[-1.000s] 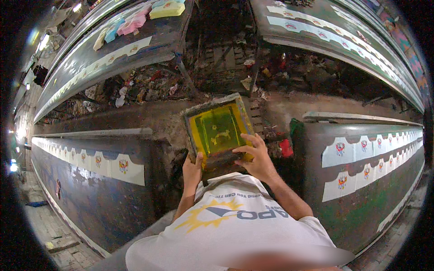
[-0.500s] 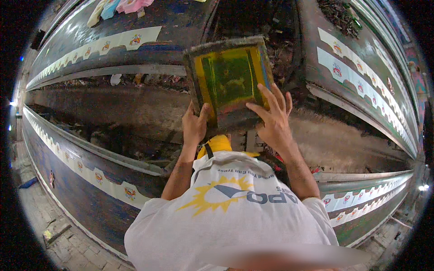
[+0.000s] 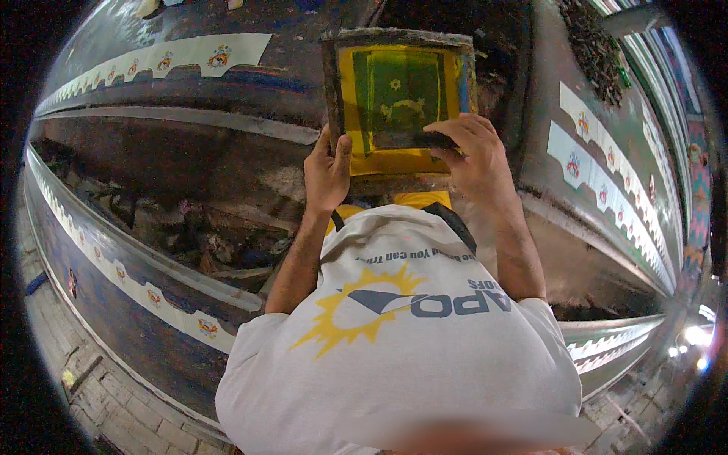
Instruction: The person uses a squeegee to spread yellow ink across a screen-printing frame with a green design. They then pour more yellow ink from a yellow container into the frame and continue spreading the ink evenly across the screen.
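Two bare hands are at a screen-printing frame [image 3: 394, 36], located centrally, just beyond the wearer's white T-shirt [image 3: 425, 364]. Left hand [image 3: 327, 178]: clamped on the frame's left side toward the near end, thumb along the front, other fingers partly hidden behind. Right hand [image 3: 481, 152]: over the near right part of the frame, fingers bent and close together, thumb below them; whether they grip the dark strip [image 3: 406, 141] at their tips cannot be told. Frame carries yellow mesh [image 3: 368, 164] with a green stencil panel [image 3: 406, 72] bearing a small flower shape. Yellow cloth [image 3: 425, 199] shows between frame and T-shirt.

Far left: long dark table [image 3: 205, 21] with a row of pale cut pieces [image 3: 246, 51], multicoloured prints on them. Right, far side: second table [image 3: 542, 91], two similar rows, dark heap [image 3: 590, 49] beyond. Near left: third table [image 3: 114, 307], one printed row.
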A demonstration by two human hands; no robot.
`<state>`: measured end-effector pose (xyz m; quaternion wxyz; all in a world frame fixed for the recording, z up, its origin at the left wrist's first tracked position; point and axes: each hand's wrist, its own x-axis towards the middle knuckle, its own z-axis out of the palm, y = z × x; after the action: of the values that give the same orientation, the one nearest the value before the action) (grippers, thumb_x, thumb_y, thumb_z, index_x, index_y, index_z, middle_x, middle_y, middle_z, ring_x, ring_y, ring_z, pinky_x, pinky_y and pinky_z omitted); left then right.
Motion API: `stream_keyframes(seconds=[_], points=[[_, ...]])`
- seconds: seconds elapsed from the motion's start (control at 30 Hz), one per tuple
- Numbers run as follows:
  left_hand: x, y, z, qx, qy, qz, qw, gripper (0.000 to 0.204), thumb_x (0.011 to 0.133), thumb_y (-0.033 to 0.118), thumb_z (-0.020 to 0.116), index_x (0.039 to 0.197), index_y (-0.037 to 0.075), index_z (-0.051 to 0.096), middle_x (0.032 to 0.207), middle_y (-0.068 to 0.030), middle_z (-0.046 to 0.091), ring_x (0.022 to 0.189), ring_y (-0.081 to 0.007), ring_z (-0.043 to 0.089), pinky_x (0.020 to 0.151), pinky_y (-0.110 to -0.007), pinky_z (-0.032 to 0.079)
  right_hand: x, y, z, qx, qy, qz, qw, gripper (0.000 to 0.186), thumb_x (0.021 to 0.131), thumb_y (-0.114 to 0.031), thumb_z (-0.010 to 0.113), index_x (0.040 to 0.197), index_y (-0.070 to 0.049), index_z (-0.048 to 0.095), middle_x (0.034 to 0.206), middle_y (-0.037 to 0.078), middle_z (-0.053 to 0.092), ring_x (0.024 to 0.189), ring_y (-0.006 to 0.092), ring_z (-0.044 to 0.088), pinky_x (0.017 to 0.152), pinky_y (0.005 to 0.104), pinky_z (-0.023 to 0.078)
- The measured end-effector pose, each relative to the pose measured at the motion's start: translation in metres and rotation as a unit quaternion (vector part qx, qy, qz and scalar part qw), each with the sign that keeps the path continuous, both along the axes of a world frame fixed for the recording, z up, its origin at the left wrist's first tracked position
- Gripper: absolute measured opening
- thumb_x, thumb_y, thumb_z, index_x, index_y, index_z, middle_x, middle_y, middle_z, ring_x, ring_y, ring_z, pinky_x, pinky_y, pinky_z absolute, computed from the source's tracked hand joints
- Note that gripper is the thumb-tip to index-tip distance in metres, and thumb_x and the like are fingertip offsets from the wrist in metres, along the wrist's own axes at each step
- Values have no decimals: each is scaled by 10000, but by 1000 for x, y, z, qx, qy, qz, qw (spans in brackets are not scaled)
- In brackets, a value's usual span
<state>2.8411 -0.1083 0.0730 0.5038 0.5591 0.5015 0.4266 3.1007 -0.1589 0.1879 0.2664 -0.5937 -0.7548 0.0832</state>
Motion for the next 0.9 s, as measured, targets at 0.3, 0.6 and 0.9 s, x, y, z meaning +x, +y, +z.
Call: stream_keyframes(seconds=[0.3,0.6,0.9], points=[[104,114,-7,-89,44,76,992,549,1136,393,586,1434,-68,602,1305,-126,735,1150,-169,650,1011,-317,509,84,90,-43,23,-43,41,998,448,777,-25,758,1203,-163,747,1151,33,764,1137,258,703,1160,516,443],[248,278,3,5,88,-3,996,508,1144,367,560,1411,-64,598,1105,-95,698,965,-148,585,870,-309,499,255,215,-24,-12,55,37,998,688,801,-261,870,1448,-192,645,1439,93,615,1379,332,552,1255,584,337],[351,394,38,-50,44,21,998,499,1147,384,551,1301,-82,635,1030,-36,646,938,-120,543,827,-281,473,385,322,-14,-4,209,-31,977,824,862,-595,801,1489,-95,613,1559,175,541,1464,414,459,1236,554,355]])
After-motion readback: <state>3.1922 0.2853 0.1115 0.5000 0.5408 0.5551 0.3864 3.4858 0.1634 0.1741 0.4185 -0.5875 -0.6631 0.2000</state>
